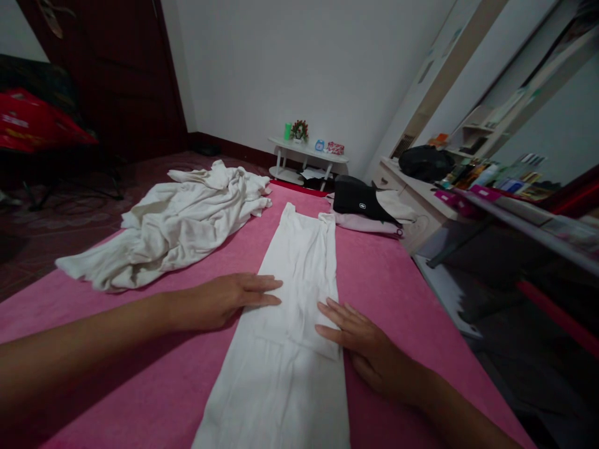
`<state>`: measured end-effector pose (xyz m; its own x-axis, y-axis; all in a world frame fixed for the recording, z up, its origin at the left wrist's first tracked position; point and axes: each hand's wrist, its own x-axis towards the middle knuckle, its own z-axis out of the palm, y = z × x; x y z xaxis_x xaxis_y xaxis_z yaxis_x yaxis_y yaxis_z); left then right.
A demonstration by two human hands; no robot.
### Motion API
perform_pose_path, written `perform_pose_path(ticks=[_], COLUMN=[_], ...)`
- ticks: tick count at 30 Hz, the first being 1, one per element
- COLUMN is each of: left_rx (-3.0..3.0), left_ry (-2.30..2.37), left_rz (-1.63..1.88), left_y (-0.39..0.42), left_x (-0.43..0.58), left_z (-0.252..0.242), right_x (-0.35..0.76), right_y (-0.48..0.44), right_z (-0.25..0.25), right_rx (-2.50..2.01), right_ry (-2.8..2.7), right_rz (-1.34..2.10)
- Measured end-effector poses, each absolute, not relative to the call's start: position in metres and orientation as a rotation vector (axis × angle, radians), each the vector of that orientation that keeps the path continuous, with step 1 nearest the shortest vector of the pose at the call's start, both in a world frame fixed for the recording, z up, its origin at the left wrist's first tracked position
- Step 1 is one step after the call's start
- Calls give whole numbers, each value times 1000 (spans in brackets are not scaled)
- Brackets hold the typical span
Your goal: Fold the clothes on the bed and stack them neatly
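Observation:
A long white garment (299, 268) lies flat and lengthwise on the pink bed cover (388, 274), folded into a narrow strip. My left hand (224, 300) rests flat on its left edge with fingers stretched out, open. On the strip's right side my right hand (360, 340) lies palm down, fingers spread, touching a folded flap of the cloth. Neither hand grips anything.
A crumpled pile of white cloth (173, 224) sits at the bed's far left. Folded black and pink clothes (367, 206) lie at the far right corner. A small white table (306, 156) stands by the wall. A cluttered dresser (449, 187) runs along the right. A dark door (116, 75) is at left.

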<state>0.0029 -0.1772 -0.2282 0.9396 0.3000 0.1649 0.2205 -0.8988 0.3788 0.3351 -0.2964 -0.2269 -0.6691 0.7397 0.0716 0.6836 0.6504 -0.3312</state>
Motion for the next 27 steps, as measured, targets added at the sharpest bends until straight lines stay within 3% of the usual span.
perform_pose_path(ticks=[12,16,21,23,27], left_rx=[2726,2442,1946,1756,1725], left_ry=[159,183,506,657,924], left_rz=[427,469,445,569,854], left_y=[-176,-198,-230,-220,-158], left_x=[7,8,11,22,55], left_z=[-225,-213,-198,-196,-201], right_x=[325,317,303,297,298], right_y=[-274,-295,-322,-305,-229], right_z=[-239,-229,-207,-202,-208], right_rx=[-978,-981,-1322,-1350,-1280], right_ry=[-2590,-2350,-1728,-1431,-1054], right_rz=[178,539,1181,1217,903])
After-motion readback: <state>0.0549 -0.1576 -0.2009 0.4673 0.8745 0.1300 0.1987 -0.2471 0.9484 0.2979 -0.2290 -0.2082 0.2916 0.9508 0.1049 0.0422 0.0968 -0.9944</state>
